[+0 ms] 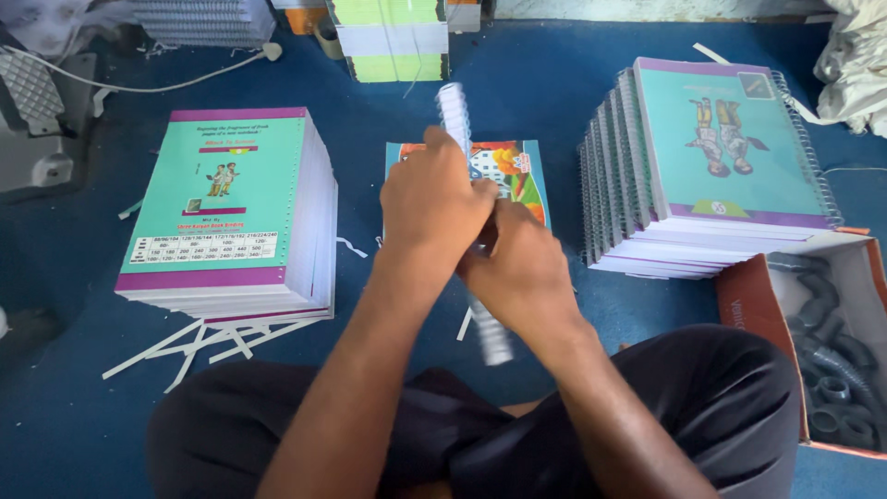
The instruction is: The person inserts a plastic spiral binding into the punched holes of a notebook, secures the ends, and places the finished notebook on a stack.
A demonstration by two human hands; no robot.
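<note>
Both hands: left hand (434, 199) and right hand (517, 268) clench one white coil (455, 111), steadying it over notebook (504, 171).
Stacks: unbound left stack (231, 203), spiralled right stack (711, 166).

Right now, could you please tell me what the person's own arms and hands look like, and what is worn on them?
Both forearms are bare to beyond the frame edge: no sleeves show. The left hand and the right hand wear no gloves, and no ring, watch or bracelet is visible on the fingers or wrists. The hands are slightly motion-blurred. The only clothing in view is dark trousers over the crossed legs.
</note>
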